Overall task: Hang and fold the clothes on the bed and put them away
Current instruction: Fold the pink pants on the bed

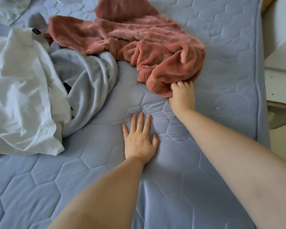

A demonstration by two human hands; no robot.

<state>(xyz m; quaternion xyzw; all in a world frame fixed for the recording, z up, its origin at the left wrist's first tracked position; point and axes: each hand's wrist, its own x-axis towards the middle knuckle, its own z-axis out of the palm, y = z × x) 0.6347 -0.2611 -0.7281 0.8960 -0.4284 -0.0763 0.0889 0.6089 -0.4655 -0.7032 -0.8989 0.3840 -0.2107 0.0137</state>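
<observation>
While left hand (pixel 139 142) lies flat, fingers spread, on bed (pixel 221 47) | right hand (pixel 182 95) grips pink fleece (pixel 139 38)

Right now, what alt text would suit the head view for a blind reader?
The right hand grips a pink fleece on a blue bed while the left hand lies flat on it. At left, white and grey clothes lie crumpled.

Visible body parts: left hand (pixel 139 141), right hand (pixel 182 95), left forearm (pixel 97 192), right forearm (pixel 238 154). Hands are bare. Forearms are bare along their whole visible length, to the lower frame edge.
</observation>
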